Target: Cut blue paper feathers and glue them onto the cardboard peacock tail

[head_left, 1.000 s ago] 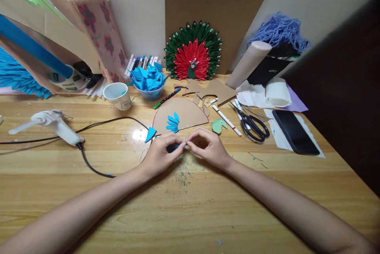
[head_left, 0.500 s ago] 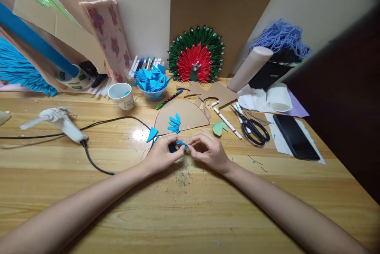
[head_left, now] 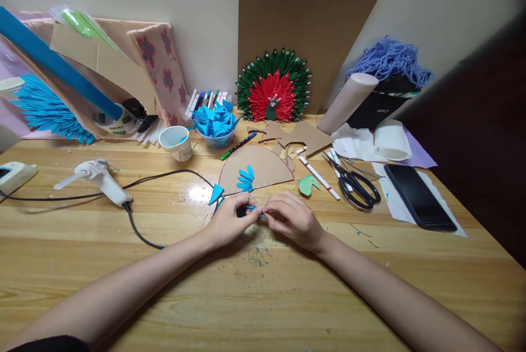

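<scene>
My left hand (head_left: 232, 220) is closed in a pinch on a small folded blue piece (head_left: 251, 208), paper or cloth. My right hand (head_left: 296, 221) pinches the tip of the same piece, so the fingertips of both hands nearly meet; most of it is hidden by the fingers. Just beyond lies a half-round cardboard piece (head_left: 269, 168) with a fan of blue petals (head_left: 246, 179) at its lower edge. A loose blue piece (head_left: 216, 193) rests beside the cardboard, left of my hands. To the right lies a green bird-head-shaped cutout (head_left: 307, 185).
A white glue gun (head_left: 102, 182) with a black cord lies left. Behind are a paper cup (head_left: 176, 142), a bowl of blue pieces (head_left: 216, 124) and a red-green peacock (head_left: 273, 89). Black scissors (head_left: 357, 187), markers (head_left: 319, 177) and a phone (head_left: 419, 197) lie right.
The view has tilted up slightly, so everything sits lower in the picture. Less of the blue piece shows between my fingers; both hands still pinch it.
</scene>
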### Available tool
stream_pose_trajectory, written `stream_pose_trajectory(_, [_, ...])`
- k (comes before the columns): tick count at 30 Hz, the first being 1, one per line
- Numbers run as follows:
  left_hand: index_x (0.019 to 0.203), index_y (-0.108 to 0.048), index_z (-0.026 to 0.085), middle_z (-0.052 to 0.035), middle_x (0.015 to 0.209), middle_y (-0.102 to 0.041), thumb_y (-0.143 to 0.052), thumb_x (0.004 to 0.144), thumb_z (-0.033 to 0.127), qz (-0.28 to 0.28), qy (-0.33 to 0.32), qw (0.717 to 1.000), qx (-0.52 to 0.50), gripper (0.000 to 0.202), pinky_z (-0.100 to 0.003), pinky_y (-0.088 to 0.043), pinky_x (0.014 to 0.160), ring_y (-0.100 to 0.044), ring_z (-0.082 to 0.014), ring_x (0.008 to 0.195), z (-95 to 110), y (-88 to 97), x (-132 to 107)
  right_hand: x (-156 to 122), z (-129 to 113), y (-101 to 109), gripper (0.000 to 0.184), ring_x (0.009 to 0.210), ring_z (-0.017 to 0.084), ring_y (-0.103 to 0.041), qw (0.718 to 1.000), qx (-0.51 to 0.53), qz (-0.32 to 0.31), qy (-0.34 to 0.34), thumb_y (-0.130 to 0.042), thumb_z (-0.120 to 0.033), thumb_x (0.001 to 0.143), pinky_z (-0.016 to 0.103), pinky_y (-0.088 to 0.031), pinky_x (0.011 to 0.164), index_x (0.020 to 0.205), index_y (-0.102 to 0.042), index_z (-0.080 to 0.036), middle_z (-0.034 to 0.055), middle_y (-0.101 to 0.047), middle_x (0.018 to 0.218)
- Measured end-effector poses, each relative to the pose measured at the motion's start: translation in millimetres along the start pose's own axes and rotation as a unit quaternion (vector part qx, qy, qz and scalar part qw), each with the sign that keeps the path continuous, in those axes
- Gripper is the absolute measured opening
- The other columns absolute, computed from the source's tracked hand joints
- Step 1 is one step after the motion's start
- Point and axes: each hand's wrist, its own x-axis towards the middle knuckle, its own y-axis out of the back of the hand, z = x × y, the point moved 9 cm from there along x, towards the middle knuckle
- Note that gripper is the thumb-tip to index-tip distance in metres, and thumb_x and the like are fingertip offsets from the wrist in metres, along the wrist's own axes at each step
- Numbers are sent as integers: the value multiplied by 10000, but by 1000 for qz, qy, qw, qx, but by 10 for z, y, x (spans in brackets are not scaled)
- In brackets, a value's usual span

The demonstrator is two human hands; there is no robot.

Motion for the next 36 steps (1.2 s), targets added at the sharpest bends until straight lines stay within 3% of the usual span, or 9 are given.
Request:
stream_pose_trajectory(4, [725, -604, 146, -18, 718, -623, -540, 805, 276, 10, 17, 1000, -10, 166, -249, -423, 689, -560, -144, 716, -21, 11, 2, 8, 25, -4, 129, 745, 172, -576, 1000, 13, 9, -11, -548, -99, 817, 319, -488, 692, 902, -572, -191, 56, -647, 790])
stream_pose_trajectory(12, [721, -610, 144, -20, 718, -606, -562, 795, 273, 51, 19, 998, -24, 156, -230, -418, 626, -546, -129, 677, -65, 68, -5, 23, 184, 12, 101, 759, 166, -583, 991, 88, 25, -95, -607, -153, 793, 307, -485, 687, 879, -581, -199, 43, -637, 797])
stream_pose_trajectory(18, [758, -636, 145, -30, 744, -617, -551, 832, 293, 46, -6, 999, -4, 186, -235, -415, 648, -552, -128, 705, -37, 47, -6, 4, 326, -52, 25, 711, 148, -561, 979, 117, -12, -163, -604, -184, 807, 273, -457, 630, 826, -592, -193, 25, -607, 748])
stream_pose_trajectory(24, [789, -656, 154, -33, 769, -631, -535, 849, 314, 38, -2, 999, 14, 210, -244, -413, 680, -561, -139, 733, 4, 56, -11, -14, 311, -22, 31, 728, 145, -547, 982, 107, 0, -155, -595, -166, 813, 275, -450, 649, 822, -595, -195, 19, -598, 754])
stream_pose_trajectory(29, [693, -622, 146, -27, 713, -609, -464, 881, 338, 6, 19, 999, -26, 312, -240, -416, 668, -558, -140, 707, -18, 16, 0, -10, 234, 35, 81, 812, 165, -562, 989, 92, 32, -111, -609, -142, 798, 306, -470, 711, 851, -618, -203, 43, -609, 827])
stream_pose_trajectory(36, [746, -660, 152, -37, 756, -651, -510, 859, 307, 7, 24, 999, -46, 244, -253, -434, 712, -583, -153, 753, -35, 4, 9, -2, 193, 45, 126, 800, 166, -565, 992, 79, 36, -92, -617, -123, 787, 306, -479, 692, 875, -631, -213, 41, -604, 821])
